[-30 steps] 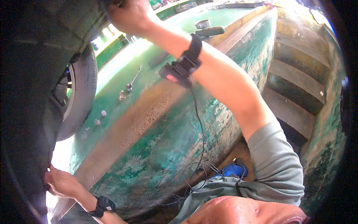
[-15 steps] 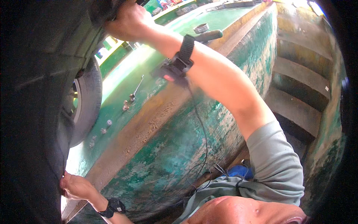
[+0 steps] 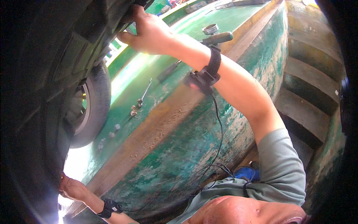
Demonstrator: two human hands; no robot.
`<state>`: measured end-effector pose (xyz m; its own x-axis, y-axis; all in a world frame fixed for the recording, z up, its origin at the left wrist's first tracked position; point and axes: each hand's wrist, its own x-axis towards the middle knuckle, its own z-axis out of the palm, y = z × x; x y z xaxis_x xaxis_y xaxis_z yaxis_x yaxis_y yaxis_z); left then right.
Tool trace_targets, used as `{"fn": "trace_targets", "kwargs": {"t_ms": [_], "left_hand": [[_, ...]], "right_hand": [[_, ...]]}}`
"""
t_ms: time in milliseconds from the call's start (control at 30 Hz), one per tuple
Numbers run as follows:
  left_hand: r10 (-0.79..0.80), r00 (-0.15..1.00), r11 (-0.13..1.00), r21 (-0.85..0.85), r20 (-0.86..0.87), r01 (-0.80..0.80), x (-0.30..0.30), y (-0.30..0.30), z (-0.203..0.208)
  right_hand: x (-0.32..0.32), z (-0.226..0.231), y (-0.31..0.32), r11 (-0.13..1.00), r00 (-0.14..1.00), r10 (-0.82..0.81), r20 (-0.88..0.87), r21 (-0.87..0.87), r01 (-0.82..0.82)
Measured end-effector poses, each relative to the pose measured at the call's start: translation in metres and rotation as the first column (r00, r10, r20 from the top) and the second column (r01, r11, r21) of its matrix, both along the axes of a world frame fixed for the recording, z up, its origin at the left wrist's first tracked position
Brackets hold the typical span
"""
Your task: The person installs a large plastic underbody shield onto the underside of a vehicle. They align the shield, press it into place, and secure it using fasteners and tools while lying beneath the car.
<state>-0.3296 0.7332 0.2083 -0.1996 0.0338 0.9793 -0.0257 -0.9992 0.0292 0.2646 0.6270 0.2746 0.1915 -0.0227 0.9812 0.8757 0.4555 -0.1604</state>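
Note:
A black underbody panel (image 3: 41, 89) of a vehicle fills the left side, close above me. My right hand (image 3: 153, 35) reaches far up to its upper edge. The thumb stands apart and the fingers stretch onto the dark surface, some fingertips lost in shadow; I see nothing held there. Low at the left, my left hand (image 3: 74, 190) is closed at the panel's lower edge, with its fingertips partly hidden. A tyre (image 3: 99, 108) shows between the two hands, beyond the panel.
On the green ledge lie a thin metal tool (image 3: 145, 91), small metal parts (image 3: 133, 111), a dark-handled tool (image 3: 218, 38) and a metal ring (image 3: 210, 29). A worn green pit wall (image 3: 179, 149) drops beneath it. Concrete steps (image 3: 309, 80) rise at right; a cable (image 3: 220, 138) hangs from my right wrist.
My right hand has shifted right and slightly down, its thumb now apart from the fingers. The view has moved slightly; my left hand stays at the panel's lower edge.

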Motion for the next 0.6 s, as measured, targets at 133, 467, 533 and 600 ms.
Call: {"fn": "trace_targets", "kwargs": {"t_ms": [133,467,533,600], "left_hand": [[-0.124,0.991,0.991,-0.045,0.041,0.126,0.009,-0.013,0.004],[-0.135,0.990,0.991,0.013,0.034,0.135,-0.010,0.001,0.029],[-0.061,0.979,0.998,-0.010,0.195,0.064,0.002,-0.014,0.027],[-0.004,0.999,1.000,0.019,0.049,0.003,-0.018,-0.004,0.022]], "right_hand": [[0.004,-0.001,-0.008,0.998,0.994,0.062,-0.090,-0.010,-0.064],[0.012,-0.005,-0.028,0.832,0.794,0.554,-0.251,0.197,-0.518],[0.017,0.002,-0.054,0.771,0.694,0.615,-0.374,0.100,-0.629],[0.029,0.005,-0.069,0.500,0.371,0.844,-0.387,0.320,-0.805]]}}
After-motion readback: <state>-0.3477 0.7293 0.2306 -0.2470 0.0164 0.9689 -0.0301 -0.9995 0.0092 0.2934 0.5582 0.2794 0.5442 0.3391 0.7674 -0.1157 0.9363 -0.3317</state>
